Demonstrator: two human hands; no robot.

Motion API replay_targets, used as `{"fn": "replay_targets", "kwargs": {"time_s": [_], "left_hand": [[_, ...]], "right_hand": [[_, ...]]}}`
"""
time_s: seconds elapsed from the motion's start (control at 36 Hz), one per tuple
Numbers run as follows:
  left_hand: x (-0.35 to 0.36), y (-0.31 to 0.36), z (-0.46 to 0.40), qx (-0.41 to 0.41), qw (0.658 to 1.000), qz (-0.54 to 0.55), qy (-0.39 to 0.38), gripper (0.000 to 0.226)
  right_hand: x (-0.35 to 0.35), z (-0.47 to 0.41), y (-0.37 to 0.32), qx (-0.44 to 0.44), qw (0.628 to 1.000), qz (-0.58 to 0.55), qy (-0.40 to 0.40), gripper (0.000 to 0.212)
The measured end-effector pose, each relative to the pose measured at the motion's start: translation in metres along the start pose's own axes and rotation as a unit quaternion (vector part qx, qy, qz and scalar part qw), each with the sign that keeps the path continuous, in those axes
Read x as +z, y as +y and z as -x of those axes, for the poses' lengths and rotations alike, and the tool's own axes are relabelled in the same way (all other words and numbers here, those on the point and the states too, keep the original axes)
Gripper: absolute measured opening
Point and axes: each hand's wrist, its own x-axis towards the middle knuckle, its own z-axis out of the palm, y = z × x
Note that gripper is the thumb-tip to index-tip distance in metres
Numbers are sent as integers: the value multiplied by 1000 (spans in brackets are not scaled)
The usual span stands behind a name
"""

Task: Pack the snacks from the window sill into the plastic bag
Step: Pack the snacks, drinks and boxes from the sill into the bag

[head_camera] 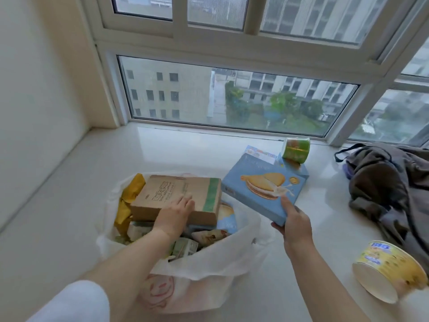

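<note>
Blue box (262,189) in R fingers (286,203)

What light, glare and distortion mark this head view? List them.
Head view: soft daylight through the window; pale sheen on the glossy white sill; wide-angle lens bends the frame lines; the yellow paper bowl at the edge looks stretched and soft; print on the brown cardboard box is unreadable.
</note>
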Motion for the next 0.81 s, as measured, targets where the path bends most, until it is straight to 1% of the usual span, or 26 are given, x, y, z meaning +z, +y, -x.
{"fn": "replay_targets", "kwargs": {"time_s": [0.06, 0.11, 0.19, 0.22, 0.25, 0.33, 0.36, 0.39, 0.42, 0.44, 0.47, 0.5, 0.53, 0.56, 0.61, 0.64, 0.69, 0.75, 0.81], "left_hand": [[-8, -9, -8, 0, 1000, 18, -24, 43], [-14, -10, -16, 10, 998, 42, -52, 52], [-20, -11, -13, 7, 987, 122, -106, 64], [-22, -15, -8, -4, 983, 151, -108, 62], [-24, -21, -1, -18, 980, 175, -88, 54], [-22, -45, 31, -73, 974, 212, 32, 29], [-21, -53, 43, -84, 969, 226, 47, 27], [-21, -61, 56, -80, 966, 242, 39, 29], [-22, -67, 68, -64, 969, 240, 6, 39], [-25, -72, 81, -33, 975, 214, -47, 56], [-25, -74, 93, 7, 982, 157, -104, 74], [-24, -77, 103, 45, 983, 91, -151, 87], [-20, -81, 113, 77, 981, 39, -176, 85], [-15, -84, 121, 95, 980, 20, -175, 69], [-8, -92, 135, 123, 986, 24, -113, 30], [-6, -95, 141, 129, 989, 30, -62, 23], [-3, -100, 153, 118, 992, 41, 7, 23], [-2, -99, 166, 97, 993, 56, 31, 20], [2, -98, 177, 99, 990, 79, 65, 13]], "right_hand": [[0, 1, 4, -10, 999, 30, -31, 21], [5, 3, 8, -22, 997, 48, -55, 17], [18, 8, 11, -36, 993, 69, -86, 18], [24, 10, 12, -36, 992, 73, -98, 20], [29, 12, 12, -37, 990, 76, -110, 21], [46, 14, 15, -33, 985, 85, -146, 22], [52, 15, 16, -33, 983, 89, -157, 23], [59, 17, 18, -34, 980, 95, -169, 24], [66, 19, 20, -35, 978, 104, -180, 25], [73, 21, 22, -38, 974, 115, -192, 25], [80, 24, 24, -41, 970, 125, -205, 26], [88, 27, 26, -43, 966, 130, -220, 27], [95, 31, 27, -44, 962, 130, -236, 28], [102, 35, 29, -48, 958, 130, -250, 28], [116, 42, 32, -59, 949, 144, -276, 26], [122, 46, 34, -61, 942, 159, -289, 27], [133, 51, 41, -53, 928, 192, -313, 36], [141, 55, 46, -48, 912, 234, -332, 41], [144, 57, 48, -44, 883, 299, -359, 40]]}}
